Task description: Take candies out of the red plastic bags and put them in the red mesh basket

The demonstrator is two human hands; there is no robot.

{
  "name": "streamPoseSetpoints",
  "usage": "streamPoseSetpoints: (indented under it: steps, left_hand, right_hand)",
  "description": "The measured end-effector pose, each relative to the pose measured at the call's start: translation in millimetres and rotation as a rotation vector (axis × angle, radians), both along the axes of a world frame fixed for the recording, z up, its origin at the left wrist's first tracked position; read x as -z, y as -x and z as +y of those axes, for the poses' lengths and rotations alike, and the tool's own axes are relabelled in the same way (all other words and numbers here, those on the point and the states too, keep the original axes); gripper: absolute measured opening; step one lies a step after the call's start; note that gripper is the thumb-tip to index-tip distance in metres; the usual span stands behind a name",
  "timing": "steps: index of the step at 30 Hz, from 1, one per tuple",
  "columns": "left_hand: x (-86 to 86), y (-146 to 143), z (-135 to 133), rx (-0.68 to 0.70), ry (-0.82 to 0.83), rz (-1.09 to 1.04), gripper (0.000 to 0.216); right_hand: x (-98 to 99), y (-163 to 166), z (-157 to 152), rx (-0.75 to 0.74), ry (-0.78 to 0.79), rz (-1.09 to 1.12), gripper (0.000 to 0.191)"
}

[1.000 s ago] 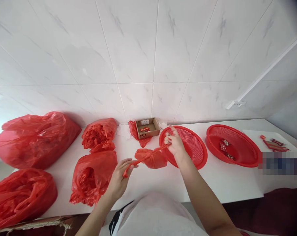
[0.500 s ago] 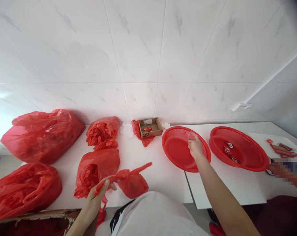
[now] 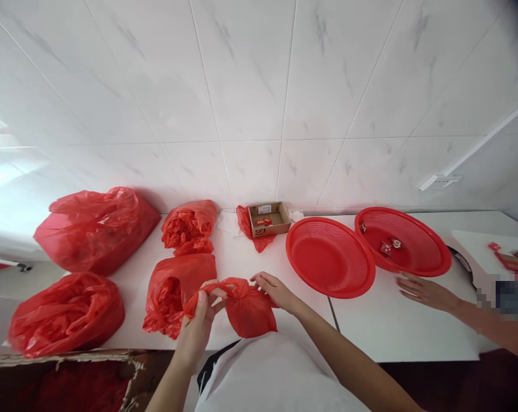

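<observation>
My left hand (image 3: 201, 317) is closed round one twisted handle of a small red plastic bag (image 3: 250, 313). The bag is gathered at its neck and hangs just above the table's front edge, close to my body. At the right side of the neck, my right hand (image 3: 276, 290) has its fingers curled on the bag's other end; its thumb is partly hidden. Just left of my left hand lies a larger red bag (image 3: 190, 277) with crumpled red plastic spilling from its mouth. To the right of my right hand stands a red basket (image 3: 327, 266) with nothing in it.
A second red basket (image 3: 407, 240) holds several small wrapped packets, with a co-worker's hand (image 3: 428, 292) at its front rim. A cardboard box (image 3: 269, 219) stands by the wall. Full red bags (image 3: 98, 229) fill the left side, above an open carton (image 3: 136, 377).
My right hand has left the near red basket and come to the small bag. The co-worker's basket has moved back and left, and that hand has opened off its rim.
</observation>
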State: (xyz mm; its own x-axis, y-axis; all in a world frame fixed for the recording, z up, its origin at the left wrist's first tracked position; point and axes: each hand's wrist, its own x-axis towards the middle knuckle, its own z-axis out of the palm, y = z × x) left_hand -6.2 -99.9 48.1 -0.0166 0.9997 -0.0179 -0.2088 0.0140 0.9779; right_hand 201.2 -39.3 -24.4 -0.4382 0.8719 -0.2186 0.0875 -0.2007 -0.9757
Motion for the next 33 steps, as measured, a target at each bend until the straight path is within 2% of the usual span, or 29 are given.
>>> streamPoseSetpoints:
  steps: [4, 5, 8, 10, 14, 18, 22, 25, 27, 30, 33]
  left_hand:
    - [1.1, -8.8, -8.0, 0.063, -0.007, 0.220, 0.045]
    - [1.2, -9.8, -8.9, 0.090, -0.028, 0.319, 0.044]
    - [5.3, -9.4, -6.2, 0.132, -0.151, 0.603, 0.039]
    - [12.0, -7.8, -1.1, 0.176, -0.192, 0.697, 0.038]
    - [27.0, -7.7, 6.5, 0.280, -0.109, 0.704, 0.041]
    - [34.1, -10.3, 3.2, 0.286, 0.013, 0.640, 0.046]
    - [43.0, -16.5, -5.2, 0.255, 0.169, 0.548, 0.051]
    - [54.9, -25.1, -8.7, 0.326, 0.246, 0.483, 0.051]
    - [62.1, -29.7, -8.2, 0.437, 0.237, 0.541, 0.042]
    - [68.8, -32.0, -3.8, 0.593, 0.153, 0.819, 0.026]
    - [72.8, -31.4, 2.1, 0.646, 0.105, 1.016, 0.021]
  right_hand:
    - [-19.0, -10.3, -20.2, 0.027, -0.080, -0.052, 0.045]
    - [-21.4, -9.2, -25.3, 0.002, -0.099, -0.072, 0.042]
    - [-24.2, -2.4, -35.6, -0.057, -0.118, -0.060, 0.017]
    - [-25.2, 0.6, -37.1, -0.081, -0.137, -0.025, 0.012]
    - [-30.1, -5.9, -28.2, -0.118, -0.208, -0.110, 0.026]
    - [-32.4, -26.0, -9.5, -0.113, -0.258, -0.291, 0.031]
    - [-21.4, -41.7, 0.4, -0.143, -0.207, -0.370, 0.024]
    - [-8.2, -40.2, -5.7, -0.211, -0.234, -0.421, 0.023]
    - [-2.4, -34.1, -12.9, -0.246, -0.288, -0.488, 0.027]
    - [-0.5, -24.5, -22.0, -0.298, -0.290, -0.615, 0.033]
    - [-0.1, -20.5, -25.9, -0.338, -0.226, -0.676, 0.035]
